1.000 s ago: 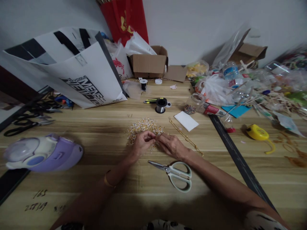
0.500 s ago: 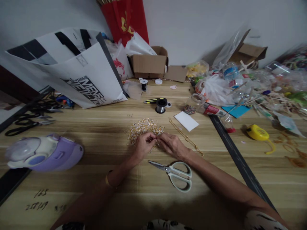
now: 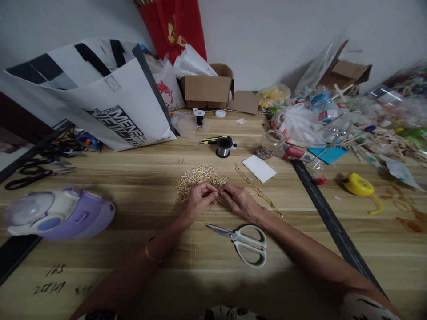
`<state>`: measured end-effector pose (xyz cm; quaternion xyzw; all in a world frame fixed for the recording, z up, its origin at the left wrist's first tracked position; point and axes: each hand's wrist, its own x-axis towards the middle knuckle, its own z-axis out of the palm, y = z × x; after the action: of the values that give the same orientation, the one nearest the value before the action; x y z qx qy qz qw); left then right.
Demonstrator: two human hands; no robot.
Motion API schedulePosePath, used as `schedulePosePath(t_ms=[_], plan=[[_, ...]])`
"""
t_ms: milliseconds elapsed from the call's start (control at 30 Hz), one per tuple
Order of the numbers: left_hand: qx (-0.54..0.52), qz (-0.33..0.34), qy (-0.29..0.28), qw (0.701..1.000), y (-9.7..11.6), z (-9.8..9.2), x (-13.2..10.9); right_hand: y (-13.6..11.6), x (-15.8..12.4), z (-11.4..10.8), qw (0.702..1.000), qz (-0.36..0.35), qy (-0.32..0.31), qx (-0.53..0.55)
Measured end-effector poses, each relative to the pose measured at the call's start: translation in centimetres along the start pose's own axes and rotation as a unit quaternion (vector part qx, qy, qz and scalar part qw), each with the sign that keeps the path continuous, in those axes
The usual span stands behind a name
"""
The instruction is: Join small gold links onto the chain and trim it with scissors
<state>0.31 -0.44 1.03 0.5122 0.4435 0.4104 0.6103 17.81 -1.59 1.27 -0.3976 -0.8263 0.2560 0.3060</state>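
Note:
My left hand (image 3: 197,201) and my right hand (image 3: 239,201) meet at the near edge of a small heap of gold and silver beaded pieces (image 3: 199,176) on the wooden table (image 3: 140,195). Both hands have their fingers pinched together on a tiny piece from the heap; the piece itself is too small to name. White-handled scissors (image 3: 243,242) lie just in front of my right wrist. A thin gold chain (image 3: 258,191) runs diagonally beside my right hand.
A purple and white device (image 3: 58,213) sits at the left. A large white paper bag (image 3: 96,95), a cardboard box (image 3: 208,89), a wire spool (image 3: 223,146), a white card (image 3: 259,168), a long black ruler (image 3: 330,218) and a yellow tape measure (image 3: 356,184) surround the work spot.
Both hands stay pinched together at the heap, with only slight finger movement. Nothing else on the table has moved.

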Motion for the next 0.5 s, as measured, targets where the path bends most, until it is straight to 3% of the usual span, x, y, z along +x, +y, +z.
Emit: schedulePosePath(t_ms=[500], plan=[[-0.013, -0.04, -0.034, 0.999, 0.14, -0.09, 0.16, -0.03, 0.05, -0.03, 1.0, -0.001, 0.017, 0.016]])
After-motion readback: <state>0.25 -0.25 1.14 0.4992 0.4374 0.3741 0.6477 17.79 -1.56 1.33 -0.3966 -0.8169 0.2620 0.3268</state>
